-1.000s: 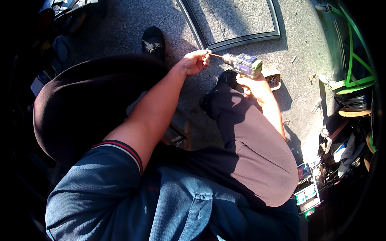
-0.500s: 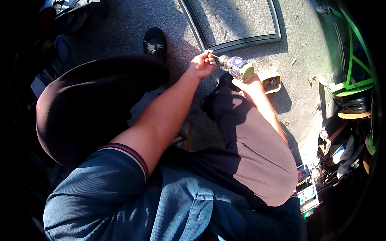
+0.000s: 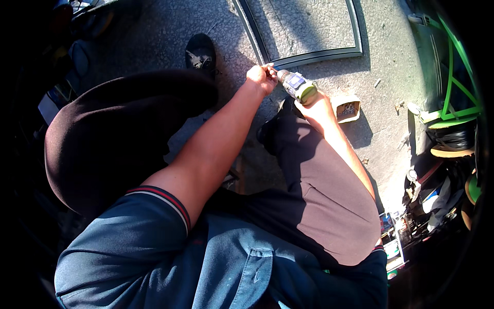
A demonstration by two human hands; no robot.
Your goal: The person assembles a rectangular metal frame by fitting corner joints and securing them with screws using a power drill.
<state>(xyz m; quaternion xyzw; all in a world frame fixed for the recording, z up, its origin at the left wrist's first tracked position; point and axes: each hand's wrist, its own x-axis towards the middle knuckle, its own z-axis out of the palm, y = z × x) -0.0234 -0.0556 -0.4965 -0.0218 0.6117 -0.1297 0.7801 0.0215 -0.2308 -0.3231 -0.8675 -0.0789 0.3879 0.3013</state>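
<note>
A cordless drill [image 3: 297,85] in grey and lime green is gripped by my right hand [image 3: 315,106]. Its chuck and bit point up and left, to the near left corner of a dark rectangular frame [image 3: 324,55] lying on the ground. At that same corner my left hand [image 3: 261,80] has its fingers closed together around the tip of the bit. Whatever sits between those fingertips is too small to make out.
An open yellowish box [image 3: 340,118] of small metal pieces, perhaps screws, stands right of my right hand. My shoes [image 3: 200,55] rest on the rough concrete. Along the right are a green metal stand [image 3: 446,90], a cable spool [image 3: 453,150] and cluttered goods.
The drill has shifted slightly left, its chuck now closer to my left fingers and the frame corner. My left hand has turned at the wrist and moved a little right.
</note>
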